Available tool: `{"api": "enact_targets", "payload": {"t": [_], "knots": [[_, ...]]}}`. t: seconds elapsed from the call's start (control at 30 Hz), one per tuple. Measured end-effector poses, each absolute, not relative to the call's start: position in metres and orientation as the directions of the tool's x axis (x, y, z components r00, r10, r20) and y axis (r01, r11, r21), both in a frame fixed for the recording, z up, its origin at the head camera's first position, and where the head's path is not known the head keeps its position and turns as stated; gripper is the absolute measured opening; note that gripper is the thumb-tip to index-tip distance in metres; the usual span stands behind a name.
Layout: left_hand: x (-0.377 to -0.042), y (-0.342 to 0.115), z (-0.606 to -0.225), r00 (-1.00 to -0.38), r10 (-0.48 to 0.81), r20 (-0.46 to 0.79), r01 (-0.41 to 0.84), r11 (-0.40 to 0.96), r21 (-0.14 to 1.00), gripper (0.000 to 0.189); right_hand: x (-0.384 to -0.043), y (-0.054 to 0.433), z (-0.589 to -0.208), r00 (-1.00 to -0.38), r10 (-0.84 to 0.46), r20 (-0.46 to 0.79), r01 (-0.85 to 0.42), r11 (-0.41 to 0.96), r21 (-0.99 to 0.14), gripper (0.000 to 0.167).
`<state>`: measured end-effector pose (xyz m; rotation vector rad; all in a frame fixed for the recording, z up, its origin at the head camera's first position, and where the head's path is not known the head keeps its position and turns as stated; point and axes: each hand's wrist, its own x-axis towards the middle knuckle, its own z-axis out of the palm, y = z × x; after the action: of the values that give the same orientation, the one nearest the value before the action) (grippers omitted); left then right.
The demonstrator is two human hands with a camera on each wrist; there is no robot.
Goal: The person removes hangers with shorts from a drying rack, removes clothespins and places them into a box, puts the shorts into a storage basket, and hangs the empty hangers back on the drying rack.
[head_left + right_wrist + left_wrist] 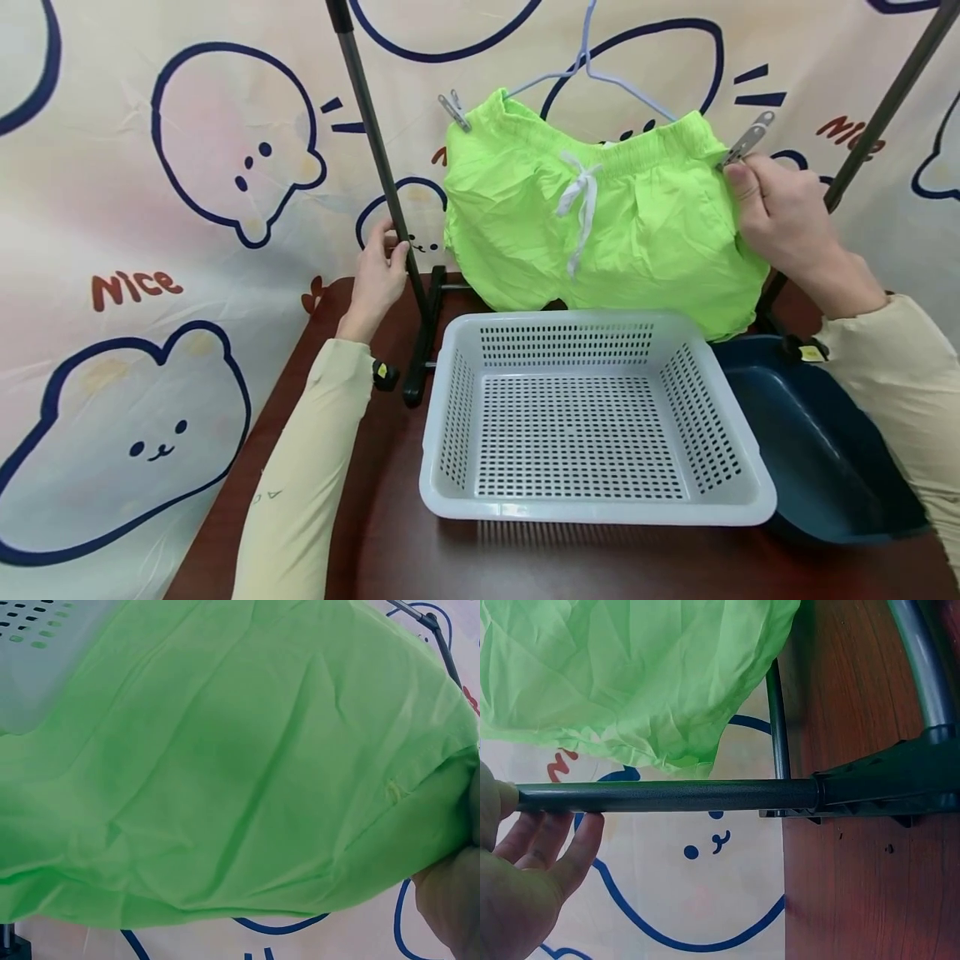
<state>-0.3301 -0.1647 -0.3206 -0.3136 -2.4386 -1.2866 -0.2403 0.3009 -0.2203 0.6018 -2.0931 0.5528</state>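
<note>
Bright green shorts (637, 225) with a white drawstring hang on a pale blue hanger (600, 75). One metal clothespin (454, 112) grips the left end of the waistband; a second clothespin (750, 137) is at the right end. Just below that second clothespin, my right hand (795, 217) pinches the edge of the shorts between thumb and fingers. In the right wrist view the shorts (225, 765) fill most of the picture, and only part of the hand shows. My left hand (378, 275) holds the dark rack pole (667, 795) with thumb and fingers on opposite sides.
A white perforated basket (600, 510) stands on the dark brown table (390, 500) in front of the shorts. Right of it lies a dark blue basin (810, 433), partly under my right arm. Another rack pole (885, 108) rises at right, before a cartoon-printed backdrop (202, 292).
</note>
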Motion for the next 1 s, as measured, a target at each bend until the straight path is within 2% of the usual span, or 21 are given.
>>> {"api": "enact_targets", "payload": {"t": [0.13, 0.27, 0.6, 1.0], "knots": [[-0.3271, -0.1703, -0.3224, -0.907, 0.013, 0.420, 0.353, 0.564, 0.746, 0.038, -0.2453, 0.2958, -0.2180, -0.446, -0.258, 0.857, -0.633, 0.768, -0.098, 0.045], [-0.3272, -0.1706, -0.3214, -0.906, 0.020, 0.422, 0.359, 0.563, 0.744, 0.039, -0.2469, 0.2959, -0.2185, -0.406, -0.235, 0.883, -0.628, 0.774, -0.084, 0.051], [-0.3294, -0.1680, -0.3210, -0.907, 0.035, 0.420, 0.361, 0.578, 0.732, 0.039, -0.2466, 0.2983, -0.2208, -0.411, -0.128, 0.902, -0.614, 0.770, -0.171, 0.053], [-0.3273, -0.1676, -0.3212, -0.909, 0.024, 0.417, 0.349, 0.591, 0.728, 0.040, -0.2483, 0.2975, -0.2176, -0.395, -0.071, 0.916, -0.624, 0.753, -0.210, 0.054]]}}
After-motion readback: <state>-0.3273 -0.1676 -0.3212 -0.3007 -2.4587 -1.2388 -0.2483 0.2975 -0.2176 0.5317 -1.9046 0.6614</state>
